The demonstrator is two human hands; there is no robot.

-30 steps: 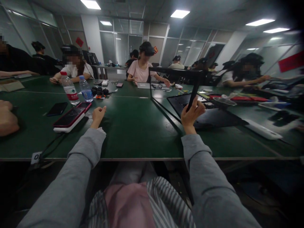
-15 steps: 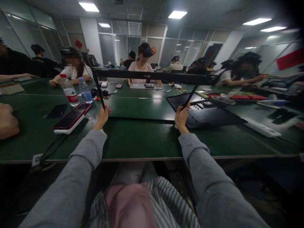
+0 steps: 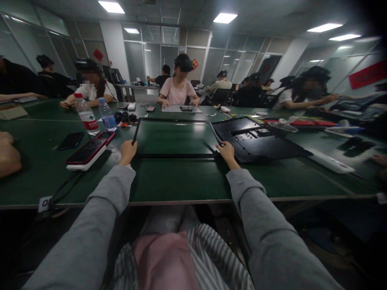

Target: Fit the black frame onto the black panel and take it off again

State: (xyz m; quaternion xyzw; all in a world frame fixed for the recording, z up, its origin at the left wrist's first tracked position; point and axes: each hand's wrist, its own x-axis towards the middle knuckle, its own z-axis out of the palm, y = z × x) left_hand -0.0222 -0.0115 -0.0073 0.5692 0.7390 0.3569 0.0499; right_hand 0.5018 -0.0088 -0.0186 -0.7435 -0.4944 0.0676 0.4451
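Note:
A thin black rectangular frame [image 3: 173, 119] lies flat on the green table [image 3: 181, 181] in front of me. My left hand [image 3: 127, 151] is closed on the frame's near left corner. My right hand [image 3: 226, 151] grips its near right corner. Both arms wear grey sleeves. To the right of the frame, touching its edge, lies a black panel [image 3: 260, 141] with ribs and holes on its upper face.
Left of my hand lie a red-cased phone on a white slab [image 3: 87, 152], a dark phone [image 3: 71, 140] and two water bottles [image 3: 87, 116]. A white power strip [image 3: 329, 162] lies at the right. Another person's hand [image 3: 9, 155] rests at far left; several people sit around the tables.
The frame stood upright, held first by my right hand alone. My left hand took its other side, and both hands have laid it down flat on the table.

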